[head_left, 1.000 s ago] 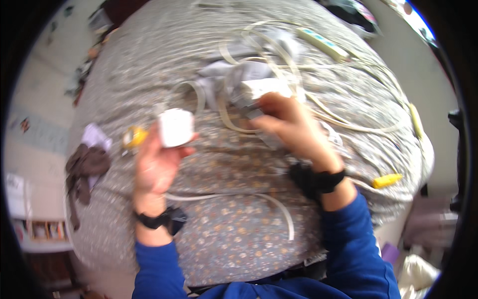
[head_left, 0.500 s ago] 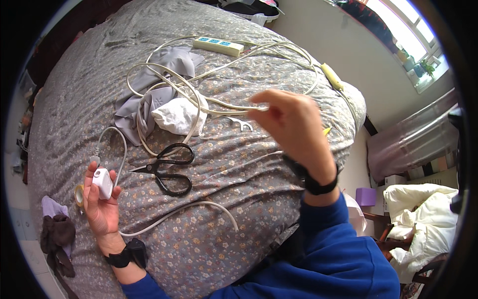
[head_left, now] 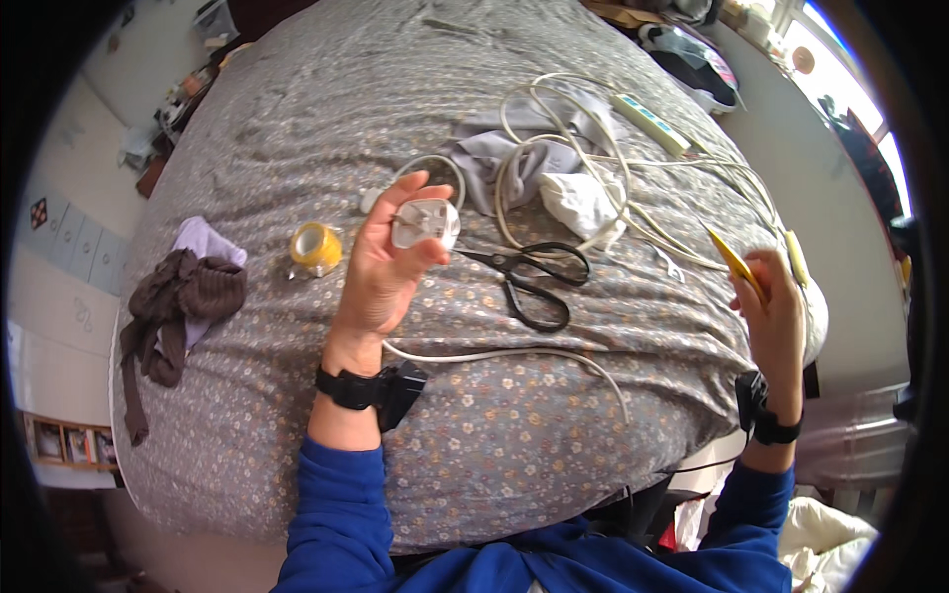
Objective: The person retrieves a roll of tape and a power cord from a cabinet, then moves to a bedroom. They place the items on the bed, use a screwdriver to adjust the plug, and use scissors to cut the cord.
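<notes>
In my left hand [head_left: 381,262] is a small white plastic plug housing [head_left: 425,225], held up between thumb and fingers, with metal parts showing on its face. My right hand [head_left: 776,296], out at the right edge of the bed, grips a slim yellow tool [head_left: 738,261] with a thin pointed tip; its exact kind is unclear. Black-handled scissors [head_left: 539,282] lie spread between the hands. A loose white cable [head_left: 514,354] runs below them, one end bare on the bed. Another white cord [head_left: 450,165] curves behind my left hand.
A flowered bedspread [head_left: 474,455] covers the bed, wrinkled. Yellow tape [head_left: 315,248] and dark brown clothing [head_left: 188,306] lie left. Farther back are grey cloth [head_left: 484,168], white cloth [head_left: 578,210], a coiled extension cord and its power strip [head_left: 649,124]. A small white forked piece [head_left: 669,264] lies right.
My right hand has moved to the right and now holds the yellow tool. The plug housing is turned, showing its metal parts. The view has swung left.
</notes>
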Tool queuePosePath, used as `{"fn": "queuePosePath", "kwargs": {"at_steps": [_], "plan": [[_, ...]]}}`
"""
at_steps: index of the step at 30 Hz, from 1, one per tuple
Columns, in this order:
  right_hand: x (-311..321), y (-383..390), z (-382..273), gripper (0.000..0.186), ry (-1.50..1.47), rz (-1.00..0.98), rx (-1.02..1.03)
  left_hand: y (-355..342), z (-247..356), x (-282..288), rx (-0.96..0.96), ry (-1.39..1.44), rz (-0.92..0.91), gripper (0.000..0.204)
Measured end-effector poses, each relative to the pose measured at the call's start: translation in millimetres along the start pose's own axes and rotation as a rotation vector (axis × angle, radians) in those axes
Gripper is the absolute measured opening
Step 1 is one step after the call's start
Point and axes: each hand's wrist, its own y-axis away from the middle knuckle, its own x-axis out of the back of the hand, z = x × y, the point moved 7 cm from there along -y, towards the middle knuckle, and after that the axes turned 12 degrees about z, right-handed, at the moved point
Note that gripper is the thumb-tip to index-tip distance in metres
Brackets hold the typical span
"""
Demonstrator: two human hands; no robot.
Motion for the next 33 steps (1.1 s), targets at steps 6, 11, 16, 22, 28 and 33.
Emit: {"fn": "queuePosePath", "kwargs": {"at_steps": [6, 11, 16, 22, 28, 33], "plan": [[-115.5, -43.5, -136.6, 0.028, -0.798, -0.314, 0.127, 1.6, 17.4, 0.0, -0.153, -0.444, 0.068, 0.056], [-219.0, -0.9, -79.9, 0.014, -0.891, -0.393, -0.545, -0.5, 19.0, 13.4, -0.128, -0.465, 0.152, 0.055], [-233.6, -12.1, -50.6, 0.025, -1.102, -0.495, -0.442, -8.5, 16.9, 24.7, -0.317, -0.743, 0.228, 0.053], [-235.7, 5.2, -70.3, 0.026, -0.863, -0.578, -0.172, -7.7, 8.9, 24.8, -0.322, -0.813, 0.280, 0.052], [-229.8, 6.8, -79.4, 0.023, -0.825, -0.488, -0.029, -4.7, 4.6, 20.3, -0.303, -0.834, 0.234, 0.057], [-226.8, 9.2, -87.2, 0.023, -0.827, -0.444, 0.058, -4.5, 0.9, 19.4, -0.303, -0.729, 0.223, 0.053]]}}
